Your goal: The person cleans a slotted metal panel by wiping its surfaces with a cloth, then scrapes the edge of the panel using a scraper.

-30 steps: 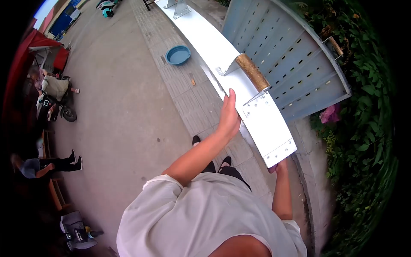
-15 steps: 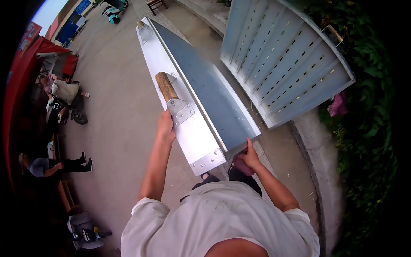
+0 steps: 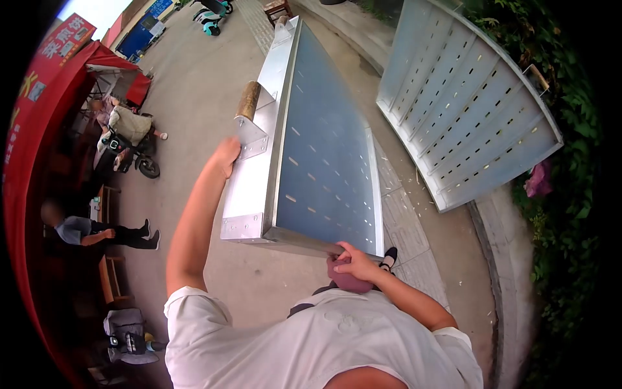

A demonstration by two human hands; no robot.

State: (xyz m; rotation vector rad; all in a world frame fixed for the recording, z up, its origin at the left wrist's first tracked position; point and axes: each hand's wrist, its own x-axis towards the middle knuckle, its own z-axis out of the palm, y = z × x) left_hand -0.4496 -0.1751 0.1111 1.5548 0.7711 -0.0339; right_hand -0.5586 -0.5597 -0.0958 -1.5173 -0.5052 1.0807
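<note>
A large shallow metal tray [image 3: 324, 149] with slots in its panel and wooden handles along its side is held tilted in front of me. My left hand [image 3: 225, 154] is closed on the tray's left side, just below the near wooden handle [image 3: 247, 100] and its riveted bracket. At the tray's near edge, my right hand [image 3: 355, 264] is closed round a maroon cloth or pad [image 3: 350, 279], with its fingertips against the metal edge. The far ends of the left fingers are hidden behind the tray.
Another slotted metal tray [image 3: 463, 104] leans by the kerb [image 3: 489, 259] and green plants [image 3: 564, 220] on the right. To the left, a seated person [image 3: 84, 230], benches [image 3: 113, 279] and an electric scooter [image 3: 133, 146] are near a red awning [image 3: 32, 149].
The tray has turned so that more of its slotted panel faces me, and its far end swung right. Both hands moved left with it, keeping their holds.
</note>
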